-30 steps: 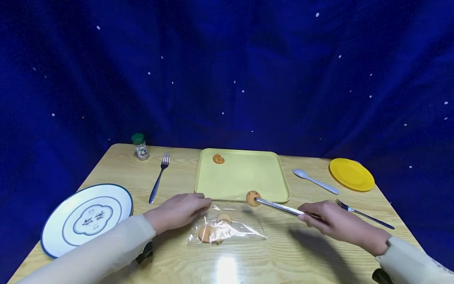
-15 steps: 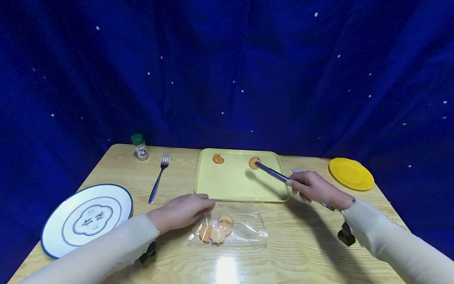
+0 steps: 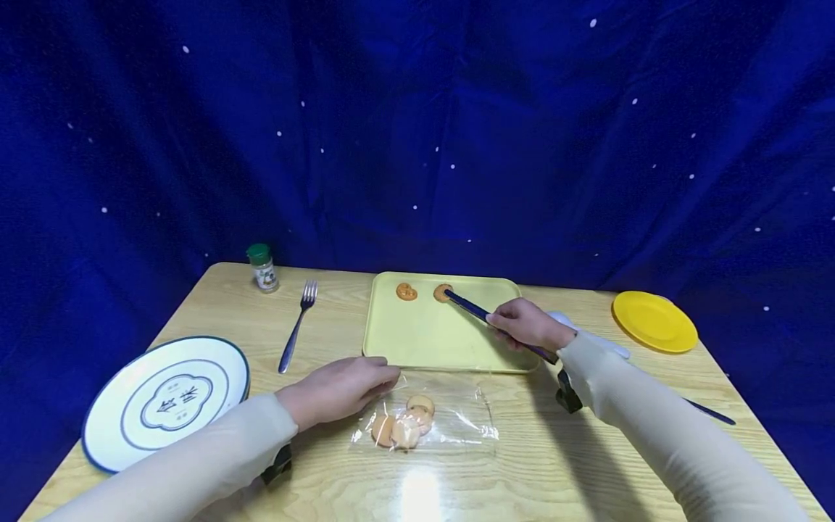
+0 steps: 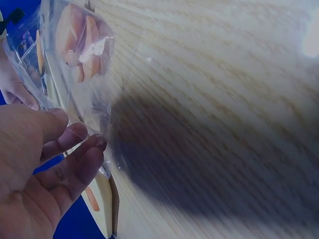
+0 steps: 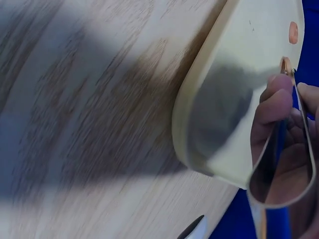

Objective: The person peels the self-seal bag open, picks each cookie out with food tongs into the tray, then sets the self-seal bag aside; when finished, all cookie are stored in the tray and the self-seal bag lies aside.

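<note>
My right hand (image 3: 525,322) grips metal tongs (image 3: 470,306) over the yellow tray (image 3: 417,344). At the tongs' tips is a round cookie (image 3: 441,292), close over the tray's back part; the right wrist view shows the tips around the cookie (image 5: 284,63). Left of it, a second cookie (image 3: 406,291) lies on the tray. My left hand (image 3: 342,391) holds the edge of a clear plastic bag (image 3: 459,424) by thumb and fingertips, as the left wrist view shows. Several cookies (image 3: 406,433) lie inside this bag, in front of the tray.
At left are a white plate (image 3: 228,362) with a blue rim, a fork (image 3: 297,330) and a green-capped shaker (image 3: 263,268). To the right lie a yellow plate (image 3: 654,321), a pale spoon (image 3: 609,344) partly behind my forearm, and a second fork (image 3: 711,412), mostly covered.
From above the bag, my right hand has carried the cookie in the tongs forward over the tray, then left beside the other cookie. My left hand has stayed at the bag.
</note>
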